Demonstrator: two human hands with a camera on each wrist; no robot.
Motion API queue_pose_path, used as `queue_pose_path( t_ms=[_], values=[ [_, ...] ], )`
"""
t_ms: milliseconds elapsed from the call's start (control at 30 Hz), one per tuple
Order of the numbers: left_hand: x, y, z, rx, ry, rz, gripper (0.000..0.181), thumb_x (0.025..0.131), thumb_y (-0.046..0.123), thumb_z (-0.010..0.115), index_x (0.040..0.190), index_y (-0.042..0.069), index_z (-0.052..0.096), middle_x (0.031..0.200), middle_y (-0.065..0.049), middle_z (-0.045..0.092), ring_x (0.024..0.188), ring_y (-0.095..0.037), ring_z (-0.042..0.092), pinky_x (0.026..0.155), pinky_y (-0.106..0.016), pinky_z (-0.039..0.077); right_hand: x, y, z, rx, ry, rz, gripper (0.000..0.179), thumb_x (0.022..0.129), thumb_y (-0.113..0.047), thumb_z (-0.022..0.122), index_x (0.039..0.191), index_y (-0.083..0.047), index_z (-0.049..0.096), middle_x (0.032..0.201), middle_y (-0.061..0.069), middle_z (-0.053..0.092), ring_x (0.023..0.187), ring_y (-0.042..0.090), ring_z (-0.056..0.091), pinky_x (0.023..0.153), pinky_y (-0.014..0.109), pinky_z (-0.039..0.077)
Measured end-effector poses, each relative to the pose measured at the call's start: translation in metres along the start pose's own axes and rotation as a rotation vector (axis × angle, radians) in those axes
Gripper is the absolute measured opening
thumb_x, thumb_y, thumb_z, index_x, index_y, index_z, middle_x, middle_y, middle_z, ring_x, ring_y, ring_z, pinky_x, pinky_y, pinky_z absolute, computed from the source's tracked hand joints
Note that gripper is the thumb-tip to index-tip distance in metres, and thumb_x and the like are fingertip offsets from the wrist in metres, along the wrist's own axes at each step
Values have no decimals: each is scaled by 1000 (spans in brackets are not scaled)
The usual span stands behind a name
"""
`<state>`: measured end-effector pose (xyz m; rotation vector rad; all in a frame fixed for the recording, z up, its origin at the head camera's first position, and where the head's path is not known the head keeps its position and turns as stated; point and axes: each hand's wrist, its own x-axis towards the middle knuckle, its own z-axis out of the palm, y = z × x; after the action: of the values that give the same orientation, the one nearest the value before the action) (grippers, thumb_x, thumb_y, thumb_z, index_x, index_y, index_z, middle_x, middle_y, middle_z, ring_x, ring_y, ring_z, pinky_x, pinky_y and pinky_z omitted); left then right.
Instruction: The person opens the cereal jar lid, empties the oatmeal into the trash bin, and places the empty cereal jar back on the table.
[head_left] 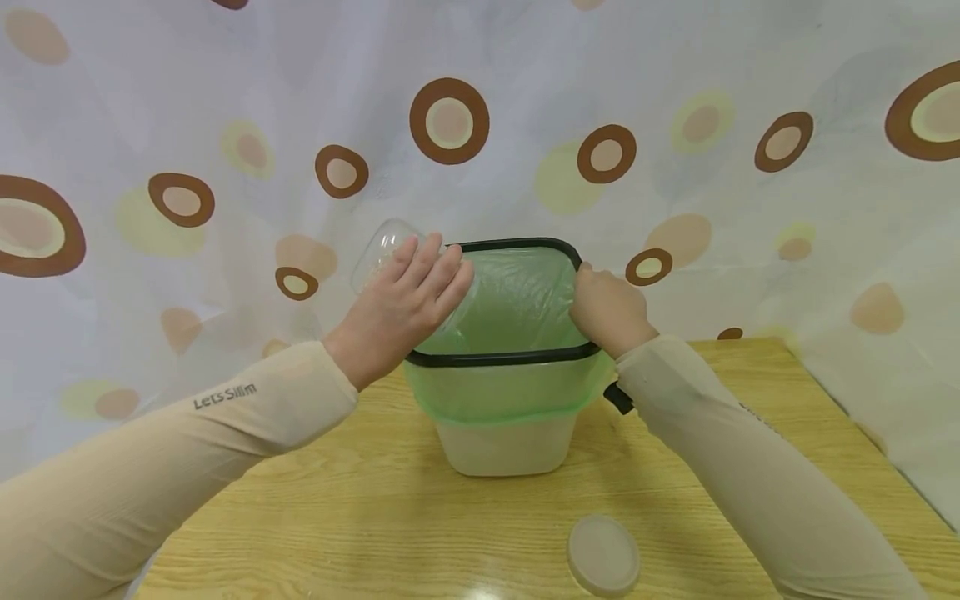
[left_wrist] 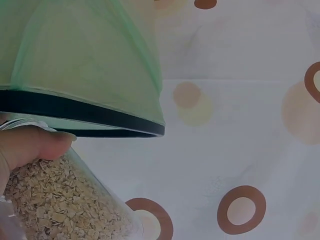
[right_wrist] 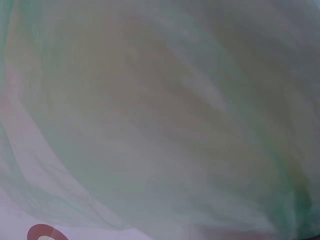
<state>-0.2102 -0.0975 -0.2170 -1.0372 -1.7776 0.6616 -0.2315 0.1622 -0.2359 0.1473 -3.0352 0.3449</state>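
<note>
A small white bin [head_left: 506, 450] stands on the table, lined with a thin green bag [head_left: 517, 292] under a black rim [head_left: 504, 358]. My left hand [head_left: 408, 304] grips a clear plastic jar [head_left: 381, 247], tilted with its mouth toward the bin's left side. Oat flakes [left_wrist: 65, 200] fill much of the jar in the left wrist view, where the thumb lies across it near the mouth. At the rim's right side, my right hand [head_left: 611, 310] grips the edge, its fingertips hidden. Blurred green bag film [right_wrist: 150, 125] fills most of the right wrist view.
A round beige lid [head_left: 603, 554] lies on the wood-grain table [head_left: 360, 517] in front of the bin. A black tab [head_left: 619, 397] sticks out at the bin's right, below my wrist. Behind hangs a white sheet [head_left: 510, 50] with brown ring patterns.
</note>
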Motion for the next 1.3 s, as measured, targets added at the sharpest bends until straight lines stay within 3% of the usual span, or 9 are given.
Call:
queue_pose_path(
  t_ms=[500, 800, 1300],
  values=[
    [-2, -3, 1, -17, -5, -14, 49, 79, -6, 65, 125, -3, 49, 124, -19, 52, 118, -37, 50, 102, -46, 39, 1, 1, 0, 3, 20, -13, 45, 95, 0, 43, 136, 18, 39, 54, 12, 51, 42, 18, 42, 41, 31, 34],
    [-3, -3, -1, 9, -24, 17, 49, 82, -2, 66, 127, -2, 49, 125, -19, 51, 119, -38, 48, 102, -46, 38, 0, 0, 0, -2, 20, -10, 46, 95, -1, 44, 136, 18, 38, 57, 14, 53, 45, 21, 47, 42, 34, 38],
    [-6, -1, 2, 1, -31, 10, 53, 78, -2, 70, 127, -2, 49, 125, -19, 51, 120, -37, 49, 102, -46, 39, -1, -5, 1, -34, -1, -22, 47, 97, -1, 44, 139, 17, 36, 52, 11, 50, 41, 17, 41, 41, 30, 33]
  ],
)
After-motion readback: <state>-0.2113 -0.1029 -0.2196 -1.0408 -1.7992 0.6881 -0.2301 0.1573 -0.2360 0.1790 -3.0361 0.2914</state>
